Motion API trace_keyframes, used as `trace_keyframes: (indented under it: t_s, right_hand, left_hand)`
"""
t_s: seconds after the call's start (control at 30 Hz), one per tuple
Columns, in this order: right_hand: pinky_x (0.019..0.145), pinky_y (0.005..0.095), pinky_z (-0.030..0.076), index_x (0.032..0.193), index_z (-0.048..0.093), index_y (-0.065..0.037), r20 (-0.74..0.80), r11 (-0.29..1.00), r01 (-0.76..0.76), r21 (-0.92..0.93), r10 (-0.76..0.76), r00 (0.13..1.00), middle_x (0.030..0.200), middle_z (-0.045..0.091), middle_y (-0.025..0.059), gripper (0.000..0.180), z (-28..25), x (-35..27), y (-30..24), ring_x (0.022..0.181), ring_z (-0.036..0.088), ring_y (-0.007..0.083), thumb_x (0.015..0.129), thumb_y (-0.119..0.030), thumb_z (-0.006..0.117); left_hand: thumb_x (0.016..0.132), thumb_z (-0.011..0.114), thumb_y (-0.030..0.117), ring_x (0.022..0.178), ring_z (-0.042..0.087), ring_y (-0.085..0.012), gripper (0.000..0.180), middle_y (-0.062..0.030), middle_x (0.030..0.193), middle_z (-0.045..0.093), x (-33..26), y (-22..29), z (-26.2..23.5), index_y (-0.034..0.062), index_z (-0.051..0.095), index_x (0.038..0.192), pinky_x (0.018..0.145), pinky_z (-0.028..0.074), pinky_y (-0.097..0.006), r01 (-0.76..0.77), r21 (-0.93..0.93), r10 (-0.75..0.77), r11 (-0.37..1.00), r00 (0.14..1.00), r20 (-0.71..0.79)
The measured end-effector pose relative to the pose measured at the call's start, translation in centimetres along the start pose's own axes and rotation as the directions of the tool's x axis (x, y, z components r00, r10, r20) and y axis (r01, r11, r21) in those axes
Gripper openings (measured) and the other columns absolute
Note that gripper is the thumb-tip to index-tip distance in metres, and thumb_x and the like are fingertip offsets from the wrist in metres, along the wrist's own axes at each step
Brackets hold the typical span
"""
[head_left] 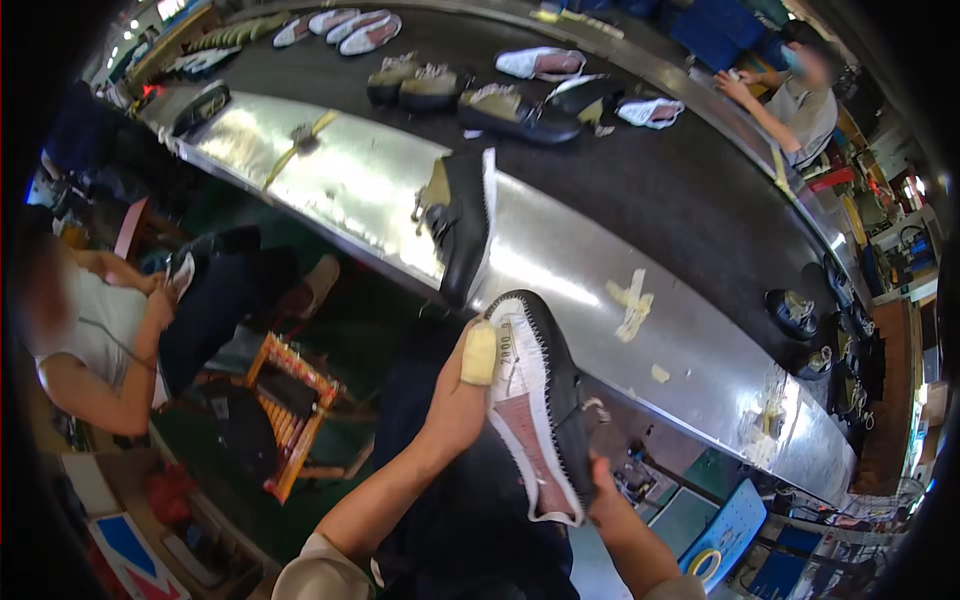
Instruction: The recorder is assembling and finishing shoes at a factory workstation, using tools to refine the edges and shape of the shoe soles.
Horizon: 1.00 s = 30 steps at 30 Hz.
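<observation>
I hold a black shoe upper (568, 390) bottom up, its toe pointing away from me. Its underside shows a white and pinkish-brown insole board with a jagged dark edge folded around it. My left hand (455, 405) grips the side near the toe, with pale yellow tape wrapped round the thumb. At the heel end, my right hand (608, 500) closes on the other side; most of its fingers are hidden behind the shoe. Just beyond the toe, a black and olive shoe (465, 225) lies on its side on the metal ledge (560, 265).
Past the ledge runs a dark conveyor belt (650, 205) carrying several shoes (515, 110) and white-bottomed uppers (368, 33). A person (105, 320) sits at the left, near a wooden stool (290, 415). Another person (800, 105) works across the belt. A tape roll (706, 565) lies at lower right.
</observation>
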State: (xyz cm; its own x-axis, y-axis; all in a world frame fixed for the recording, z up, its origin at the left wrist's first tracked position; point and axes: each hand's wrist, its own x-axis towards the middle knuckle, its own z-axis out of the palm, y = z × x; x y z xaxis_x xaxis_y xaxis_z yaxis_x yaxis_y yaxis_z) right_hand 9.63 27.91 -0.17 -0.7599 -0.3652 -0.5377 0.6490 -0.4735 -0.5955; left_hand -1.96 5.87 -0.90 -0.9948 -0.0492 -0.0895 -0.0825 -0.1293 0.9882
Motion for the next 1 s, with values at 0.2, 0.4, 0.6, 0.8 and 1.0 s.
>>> trace_keyframes:
  t_s: [0.2, 0.4, 0.6, 0.8, 1.0]
  right_hand:
    - [0.106, 0.0405, 0.051, 0.149, 0.050, -0.006, -0.202, 0.911, 0.378, -0.167, -0.407, 0.891, 0.139, 0.063, 0.0110, 0.077, -0.1, 2.2, -15.1, 0.124, 0.063, 0.0247, 0.098, -0.062, 0.059]
    - [0.065, 0.0368, 0.056, 0.115, 0.063, -0.002, -0.370, 0.307, -0.236, -0.922, -0.880, 0.297, 0.090, 0.071, 0.0135, 0.063, -11.4, 8.3, -29.6, 0.068, 0.070, 0.0231, 0.083, -0.054, 0.080]
    - [0.078, 0.0444, 0.056, 0.122, 0.065, -0.012, 0.267, -0.313, -0.354, -0.881, -0.948, 0.173, 0.095, 0.072, 0.0156, 0.042, -13.8, 8.4, -27.2, 0.095, 0.070, 0.0381, 0.086, -0.030, 0.080]
    - [0.075, 0.0460, 0.056, 0.110, 0.068, -0.004, 0.352, -0.356, 0.109, -0.928, -0.744, 0.568, 0.094, 0.072, 0.0166, 0.024, -0.9, 5.4, -12.8, 0.082, 0.070, 0.0391, 0.090, -0.016, 0.074]
    - [0.069, 0.0382, 0.056, 0.116, 0.070, -0.008, 0.031, 0.301, 0.214, -0.929, -0.513, 0.858, 0.088, 0.074, 0.0138, 0.023, 1.9, 6.1, -1.6, 0.076, 0.074, 0.0276, 0.100, -0.024, 0.067]
  left_hand:
    - [0.088, 0.076, 0.017, 0.140, 0.045, -0.0404, 0.069, -0.0223, 0.152, 0.047, 7.8, 4.2, -1.2, 0.0083, 0.048, 0.151, 0.115, 0.039, -0.040, -0.430, 0.759, 0.615, 0.488, 0.787, 0.051]
    - [0.094, 0.073, 0.013, 0.128, 0.060, -0.0266, 0.065, -0.0187, 0.144, 0.058, 7.0, 3.5, -5.9, -0.0005, 0.046, 0.151, 0.106, 0.048, -0.036, -0.232, 0.402, 0.307, 0.886, 0.943, -0.132]
    - [0.091, 0.076, 0.018, 0.129, 0.057, -0.0234, 0.068, -0.0145, 0.141, 0.058, -6.8, 2.2, -13.3, -0.0009, 0.047, 0.150, 0.110, 0.045, -0.037, 0.052, 0.036, -0.048, 0.998, 0.993, -0.112]
    - [0.087, 0.085, 0.025, 0.134, 0.054, -0.0216, 0.072, -0.0123, 0.142, 0.060, -17.2, -1.4, -14.3, 0.0020, 0.051, 0.146, 0.115, 0.041, -0.038, 0.323, 0.386, -0.397, 0.864, 0.909, 0.128]
    - [0.080, 0.086, 0.039, 0.134, 0.056, -0.0390, 0.085, -0.0242, 0.146, 0.056, -9.4, 0.5, -6.9, 0.0077, 0.048, 0.149, 0.113, 0.043, -0.040, -0.009, 0.759, -0.332, 0.651, 0.896, 0.295]
